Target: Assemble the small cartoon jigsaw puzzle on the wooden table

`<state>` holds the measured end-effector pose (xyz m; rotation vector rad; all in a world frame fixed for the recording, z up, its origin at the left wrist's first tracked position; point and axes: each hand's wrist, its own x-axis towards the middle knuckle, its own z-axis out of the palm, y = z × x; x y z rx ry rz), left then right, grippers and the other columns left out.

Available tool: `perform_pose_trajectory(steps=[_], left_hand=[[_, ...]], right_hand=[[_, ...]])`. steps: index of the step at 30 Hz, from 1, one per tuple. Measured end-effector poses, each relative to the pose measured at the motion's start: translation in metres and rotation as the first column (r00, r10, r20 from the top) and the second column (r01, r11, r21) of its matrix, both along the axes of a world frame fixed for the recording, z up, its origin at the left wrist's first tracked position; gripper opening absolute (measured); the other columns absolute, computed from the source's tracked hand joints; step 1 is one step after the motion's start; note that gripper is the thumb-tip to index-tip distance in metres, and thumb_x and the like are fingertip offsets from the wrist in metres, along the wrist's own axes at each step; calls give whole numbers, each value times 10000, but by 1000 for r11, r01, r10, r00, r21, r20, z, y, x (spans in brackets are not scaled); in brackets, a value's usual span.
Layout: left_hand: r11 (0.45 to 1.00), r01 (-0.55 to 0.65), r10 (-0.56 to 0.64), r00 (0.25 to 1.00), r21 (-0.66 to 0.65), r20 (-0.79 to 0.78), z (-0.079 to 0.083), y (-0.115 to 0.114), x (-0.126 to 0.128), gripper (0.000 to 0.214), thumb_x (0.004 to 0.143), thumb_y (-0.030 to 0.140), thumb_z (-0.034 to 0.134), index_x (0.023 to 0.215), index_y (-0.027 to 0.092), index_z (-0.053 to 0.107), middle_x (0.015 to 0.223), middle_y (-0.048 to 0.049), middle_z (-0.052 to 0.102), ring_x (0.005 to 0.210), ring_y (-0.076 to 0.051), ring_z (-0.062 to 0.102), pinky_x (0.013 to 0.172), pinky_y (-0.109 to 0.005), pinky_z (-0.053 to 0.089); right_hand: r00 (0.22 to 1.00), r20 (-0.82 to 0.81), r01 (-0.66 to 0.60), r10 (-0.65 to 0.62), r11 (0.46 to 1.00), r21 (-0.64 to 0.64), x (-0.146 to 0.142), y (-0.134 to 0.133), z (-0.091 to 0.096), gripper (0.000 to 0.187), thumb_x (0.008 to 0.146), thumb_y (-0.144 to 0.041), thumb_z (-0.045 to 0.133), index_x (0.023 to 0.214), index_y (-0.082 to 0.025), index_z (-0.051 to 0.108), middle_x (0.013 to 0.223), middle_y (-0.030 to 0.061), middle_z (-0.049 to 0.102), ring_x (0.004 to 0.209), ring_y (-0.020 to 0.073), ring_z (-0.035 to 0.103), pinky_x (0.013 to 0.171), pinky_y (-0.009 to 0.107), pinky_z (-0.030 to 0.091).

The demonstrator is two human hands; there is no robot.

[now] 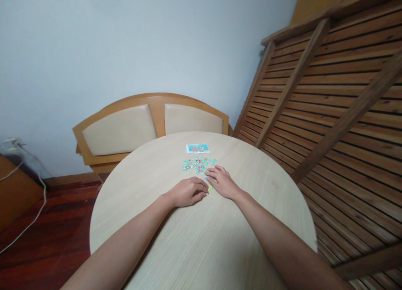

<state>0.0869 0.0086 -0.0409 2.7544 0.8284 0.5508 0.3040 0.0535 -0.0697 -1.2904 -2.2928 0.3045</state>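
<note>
A pile of several small turquoise and pink puzzle pieces [197, 164] lies on the round pale wood table [157, 173]. Beyond it sits a small picture card [197, 148] with the same colours. My left hand [187, 191] rests palm down on the table, its fingers curled with the tips at a yellowish piece [209, 188] near the pile's front edge. Across from it, my right hand [222, 182] lies flat with fingers stretched, touching the pile's near right side. Whether the left fingers grip a piece is hidden.
A wooden bench with two beige padded backs [150, 124] stands behind the table against the pale wall. A slatted wooden frame [329, 106] leans at the right. On the left, a white cable [37, 198] runs over the dark red floor.
</note>
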Motion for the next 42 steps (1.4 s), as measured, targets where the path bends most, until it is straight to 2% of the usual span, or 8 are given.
perform_pose_trajectory(steps=[7, 13, 21, 25, 28, 32, 37, 42], left_hand=[[1000, 3, -3, 1000, -7, 13, 2, -1, 0, 225, 951, 239, 517, 1059, 204, 712, 1158, -53, 690, 1088, -187, 623, 987, -307, 475], [1000, 9, -9, 1000, -17, 11, 3, -1, 0, 235, 960, 247, 508, 1059, 195, 715, 1163, -58, 691, 1085, -190, 630, 987, -311, 476], [1000, 9, -9, 1000, -15, 16, 2, 0, -1, 238, 961, 252, 506, 1064, 196, 713, 1165, -65, 690, 1085, -188, 628, 987, -317, 481], [1000, 10, -10, 1000, -16, 13, 2, 0, 0, 241, 967, 258, 497, 1057, 200, 714, 1156, -65, 693, 1088, -189, 626, 986, -315, 483], [1000, 3, -3, 1000, -16, 10, 2, 0, 0, 243, 967, 258, 498, 1061, 196, 714, 1161, -66, 691, 1095, -190, 624, 991, -315, 480], [1000, -2, 3, 1000, -11, 2, 2, 1, 0, 246, 962, 250, 505, 1082, 197, 713, 1182, -71, 680, 1104, -191, 621, 1002, -317, 474], [1000, -2, 2, 1000, -4, 0, -1, 3, -2, 281, 975, 274, 491, 1156, 195, 691, 1200, -81, 671, 1125, -193, 611, 1016, -315, 466], [1000, -6, 6, 1000, -8, -2, 0, 3, -4, 292, 980, 283, 483, 1173, 203, 688, 1219, -82, 664, 1139, -194, 606, 1019, -322, 467]], right_hand=[[999, -34, -14, 15, 999, 35, 9, 1, 4, 289, 962, -351, 522, 1160, -248, 705, 1250, 54, 677, 1329, 287, 414, 1093, 500, 353], [996, -7, 93, -93, 995, 42, 18, 6, 5, 290, 959, -311, 509, 1153, -230, 709, 1192, 69, 688, 1245, 264, 480, 1068, 439, 380], [988, 134, 72, -80, 995, 64, 23, 0, 11, 412, 932, -179, 457, 1239, -334, 684, 1348, 46, 576, 1302, 270, 393, 1079, 469, 335], [973, 134, 174, -186, 980, 96, 29, -3, 20, 286, 925, -259, 528, 1105, -267, 750, 1284, 86, 613, 1271, 294, 408, 1055, 478, 343], [971, 124, 193, -202, 978, 85, 37, -4, 26, 189, 876, -335, 626, 941, -239, 776, 1213, 94, 646, 1238, 311, 425, 1029, 479, 359], [993, 96, 68, -69, 998, 16, 46, -5, 31, 123, 810, -295, 681, 880, -245, 769, 1181, 71, 660, 1226, 302, 450, 1049, 470, 356], [981, 47, -181, 188, 975, -127, 50, -8, 36, 292, 731, -127, 630, 926, -279, 785, 1188, 44, 648, 1228, 263, 471, 1097, 424, 337], [974, -2, -226, 228, 961, -161, 52, -9, 38, 284, 739, -156, 632, 951, -271, 781, 1115, 43, 667, 1183, 259, 505, 1093, 404, 349]])
